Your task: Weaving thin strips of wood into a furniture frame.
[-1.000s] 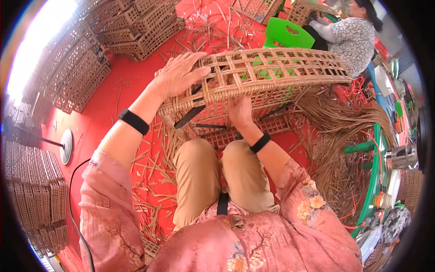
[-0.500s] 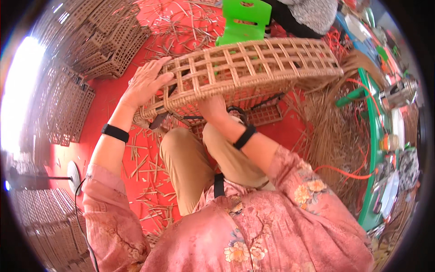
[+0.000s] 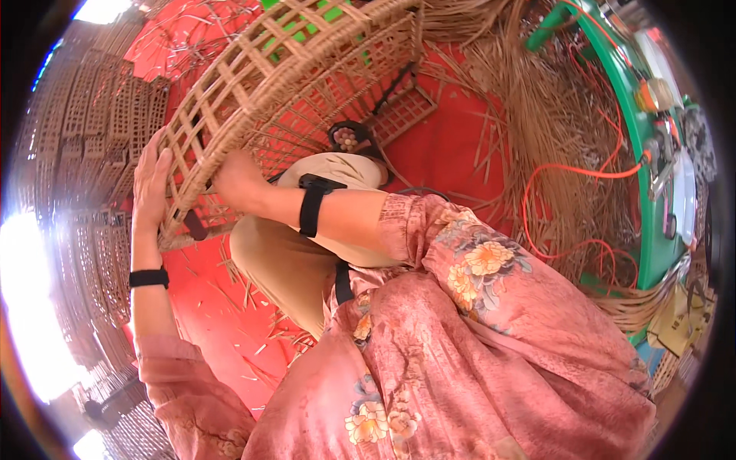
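Observation:
A tan woven basket (image 3: pixel 249 96) with an open lattice stands tilted over my knees, its long side running from lower left to upper right. My left hand (image 3: pixel 151 180) holds its left end from outside, the fingers along the edge and the thumb against the weave. Behind the near rim, my right hand (image 3: pixel 241 182) reaches into the basket; its fingers are hidden by the weave. A dark brown flat piece (image 3: pixel 196 225) shows beneath the basket's left end, close to both hands.
Stacked woven baskets (image 3: pixel 100 115) line the left side. Loose fibre strips (image 3: pixel 529 100) lie heaped on the red floor (image 3: pixel 460 115) at right. Beyond them is a green table (image 3: pixel 655 222) with an orange cord (image 3: pixel 529 192). A green chair (image 3: pixel 333 11) shows behind the basket.
My view has turned to the right, so the basket appears farther left and more steeply slanted. Both hands stay at its left end, the right one now nearer the left.

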The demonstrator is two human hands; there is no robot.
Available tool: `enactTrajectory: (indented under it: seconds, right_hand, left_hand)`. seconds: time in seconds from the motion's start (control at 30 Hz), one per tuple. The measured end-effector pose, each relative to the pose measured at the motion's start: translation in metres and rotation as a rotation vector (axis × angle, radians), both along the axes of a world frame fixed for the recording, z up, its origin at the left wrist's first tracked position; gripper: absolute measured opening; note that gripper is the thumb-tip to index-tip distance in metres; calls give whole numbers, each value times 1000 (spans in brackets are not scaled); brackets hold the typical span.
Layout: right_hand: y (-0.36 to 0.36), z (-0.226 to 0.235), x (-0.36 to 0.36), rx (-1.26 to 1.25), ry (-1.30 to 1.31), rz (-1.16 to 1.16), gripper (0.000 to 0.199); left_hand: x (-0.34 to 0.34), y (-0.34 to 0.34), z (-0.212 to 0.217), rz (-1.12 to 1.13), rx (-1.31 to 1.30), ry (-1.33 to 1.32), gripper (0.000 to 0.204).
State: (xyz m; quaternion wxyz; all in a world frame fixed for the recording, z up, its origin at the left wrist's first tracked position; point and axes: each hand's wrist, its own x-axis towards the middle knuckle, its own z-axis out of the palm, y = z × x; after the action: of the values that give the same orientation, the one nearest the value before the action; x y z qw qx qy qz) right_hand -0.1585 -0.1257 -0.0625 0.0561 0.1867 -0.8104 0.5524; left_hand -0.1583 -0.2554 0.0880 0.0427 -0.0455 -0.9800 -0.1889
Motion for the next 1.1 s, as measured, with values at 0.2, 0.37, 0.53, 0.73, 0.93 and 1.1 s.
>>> enactTrajectory:
  seconds: [0.2, 0.37, 0.53, 0.73, 0.93, 1.1]
  right_hand:
    - [85, 43, 60, -51, 50, 174, 48]
    - [183, -11, 31, -205, 150, 78, 36]
    - [286, -161, -25, 38, -442, -356, 30]
    - [303, -332, -35, 235, -789, -301, 31]
    - [275, -398, -37, 369, -945, -73, 27]
    - [260, -429, -36, -305, -1174, -297, 24]
  left_hand:
    - [2, 13, 7, 65, 68, -77, 68]
    - [4, 10, -1, 76, 72, -37, 67]
    - [3, 10, 2, 100, 190, -51, 62]
    - [-1, 8, -5, 148, 386, -123, 64]
    - [3, 2, -2, 123, 102, -62, 70]
    - [-1, 13, 1, 73, 73, -60, 73]
